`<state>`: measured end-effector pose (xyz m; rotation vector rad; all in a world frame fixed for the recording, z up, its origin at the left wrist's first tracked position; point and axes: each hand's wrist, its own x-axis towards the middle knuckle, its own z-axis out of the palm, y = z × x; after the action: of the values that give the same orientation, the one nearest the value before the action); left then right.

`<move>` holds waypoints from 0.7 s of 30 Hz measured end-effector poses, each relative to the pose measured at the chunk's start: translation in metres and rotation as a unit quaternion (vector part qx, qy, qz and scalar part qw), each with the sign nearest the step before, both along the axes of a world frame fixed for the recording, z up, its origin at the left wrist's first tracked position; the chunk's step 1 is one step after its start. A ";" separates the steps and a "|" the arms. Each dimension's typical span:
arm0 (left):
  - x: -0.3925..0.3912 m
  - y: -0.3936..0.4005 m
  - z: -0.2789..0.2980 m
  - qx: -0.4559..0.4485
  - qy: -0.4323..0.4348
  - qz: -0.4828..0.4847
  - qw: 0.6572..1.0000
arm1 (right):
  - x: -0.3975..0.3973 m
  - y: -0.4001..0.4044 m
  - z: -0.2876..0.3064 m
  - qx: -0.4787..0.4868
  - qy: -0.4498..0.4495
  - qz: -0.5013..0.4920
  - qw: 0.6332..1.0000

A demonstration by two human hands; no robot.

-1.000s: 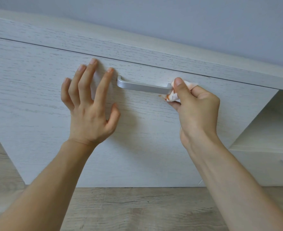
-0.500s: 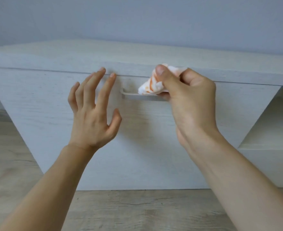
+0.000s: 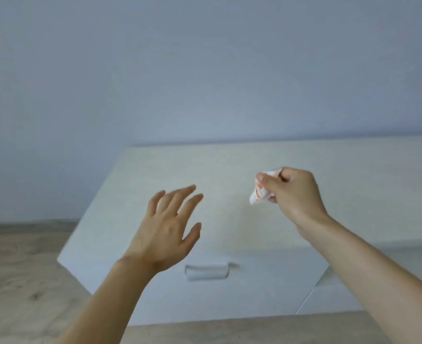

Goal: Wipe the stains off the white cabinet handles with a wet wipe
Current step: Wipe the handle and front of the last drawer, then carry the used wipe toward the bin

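Observation:
A low white cabinet (image 3: 229,175) fills the lower half of the view, seen from above. Its pale handle (image 3: 206,271) sits on the front face, below both hands. My right hand (image 3: 292,194) is raised over the cabinet top and grips a crumpled wet wipe (image 3: 259,192) with orange stains on it. Hovering to the left over the cabinet top, my left hand (image 3: 167,229) has its fingers spread and holds nothing. Neither hand touches the handle. The picture is blurred by motion.
A plain bluish wall (image 3: 205,70) rises behind the cabinet. Wood-look floor (image 3: 23,281) lies to the left and along the front. A second cabinet section (image 3: 378,281) continues on the right.
The view has risen from the cabinet front to above its top. Both hands have come off the front; the right hand has lifted the wipe away from the handle.

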<state>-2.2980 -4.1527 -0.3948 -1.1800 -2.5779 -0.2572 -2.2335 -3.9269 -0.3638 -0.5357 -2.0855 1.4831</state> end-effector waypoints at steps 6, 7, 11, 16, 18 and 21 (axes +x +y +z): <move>-0.017 0.060 0.212 -0.037 -0.026 -0.005 0.999 | 0.021 0.060 0.187 0.062 -0.206 0.055 0.975; -0.017 0.072 0.251 -0.044 -0.027 -0.010 0.999 | 0.027 0.070 0.220 0.076 -0.224 0.051 0.970; 0.001 0.126 0.391 -0.049 -0.015 -0.039 0.998 | 0.057 0.111 0.349 0.106 -0.228 -0.003 0.968; 0.054 0.200 0.498 -0.054 0.008 -0.087 0.995 | 0.119 0.162 0.465 0.160 -0.186 -0.081 0.966; 0.082 0.233 0.519 -0.050 0.005 -0.107 0.993 | 0.154 0.182 0.492 0.176 -0.163 -0.097 0.966; 0.127 0.283 0.534 -0.059 -0.009 -0.146 0.987 | 0.212 0.211 0.519 0.182 -0.163 -0.119 0.962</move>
<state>-2.1714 -3.8699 0.1389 -1.6074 -2.4581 -0.1800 -2.0215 -3.7160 0.1552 -0.8940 -2.3697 0.8910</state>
